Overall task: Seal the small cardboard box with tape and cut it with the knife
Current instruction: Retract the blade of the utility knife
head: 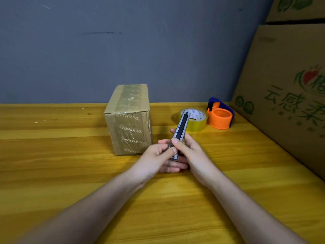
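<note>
Head view: small cardboard box (129,120) upright on the yellow wooden table (52,164), near the grey wall (105,50), top and front face already banded with clear printed tape. Utility knife (180,131) held by both hands just right of the box and in front of it, nose tilted up and away toward the tape roll (195,121). Left hand (158,155) curled round the knife's lower end, thumb pressed on the body; right hand (190,148) wrapped round the middle from the other side, thumb laid on the ribbed slider. Blade not visibly out; too small to tell for sure. Tape roll lying flat behind the knife tip, with an orange-and-blue tape dispenser (220,115) just beside it on the right. Large printed cartons (290,85) stacked along the right edge.

Step in hand, by the look of it: readying the knife, either extending or retracting the blade. Best done with the tip kept pointed away from both palms, the slider pushed by the right thumb only a notch or two, the left fingers kept clear of the nose, and the handle then settled into one hand alone before any approach to the taped seam.
</note>
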